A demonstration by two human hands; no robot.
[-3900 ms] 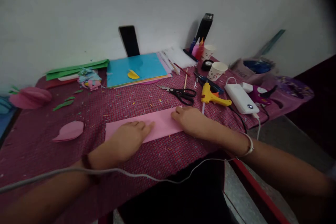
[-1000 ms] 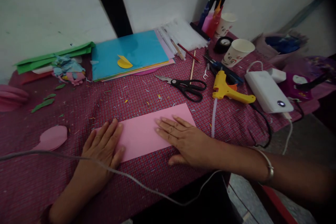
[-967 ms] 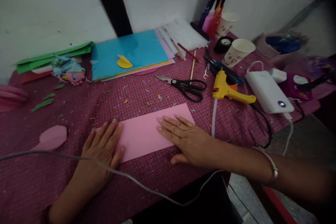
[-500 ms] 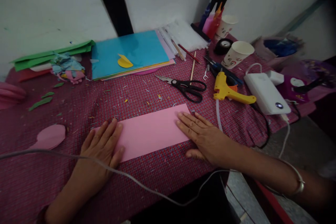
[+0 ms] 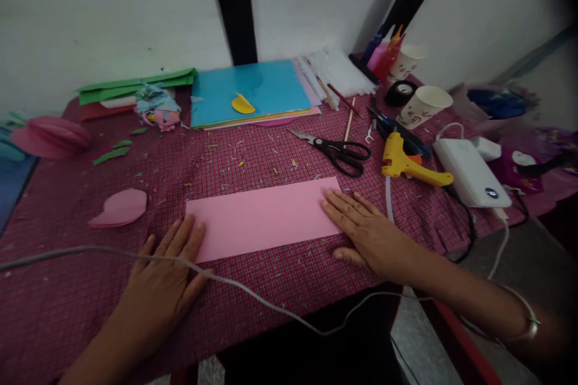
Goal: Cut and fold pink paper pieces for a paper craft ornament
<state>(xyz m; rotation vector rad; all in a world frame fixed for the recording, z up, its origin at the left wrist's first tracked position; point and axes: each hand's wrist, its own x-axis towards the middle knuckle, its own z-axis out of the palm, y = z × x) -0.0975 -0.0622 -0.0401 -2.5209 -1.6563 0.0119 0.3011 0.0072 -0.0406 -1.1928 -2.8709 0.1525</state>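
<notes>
A long pink sheet of paper [image 5: 266, 219] lies flat on the checked tablecloth in front of me. My left hand [image 5: 165, 271] is open, its fingertips resting on the sheet's lower left corner. At the other end, my right hand [image 5: 361, 228] lies flat with fingers stretched over the right edge. Beyond the sheet are black-handled scissors [image 5: 336, 150], blades partly apart. A yellow glue gun [image 5: 406, 162] with a glue stick in it lies past my right hand. Pink cut paper petals [image 5: 121, 207] lie to the left of the sheet.
A pale cable [image 5: 257, 292] hangs across the view over my left wrist. At the back are stacked coloured sheets [image 5: 257, 87], a phone [image 5: 238, 27] against the wall and glue sticks [image 5: 345, 72]. Paper cups [image 5: 424, 106], black tape [image 5: 401, 93] and a white power bank [image 5: 469, 171] stand right.
My left hand has slid back toward me and left, so more of the sheet's left end shows. My right hand stays on the right end. The whole view has shifted slightly.
</notes>
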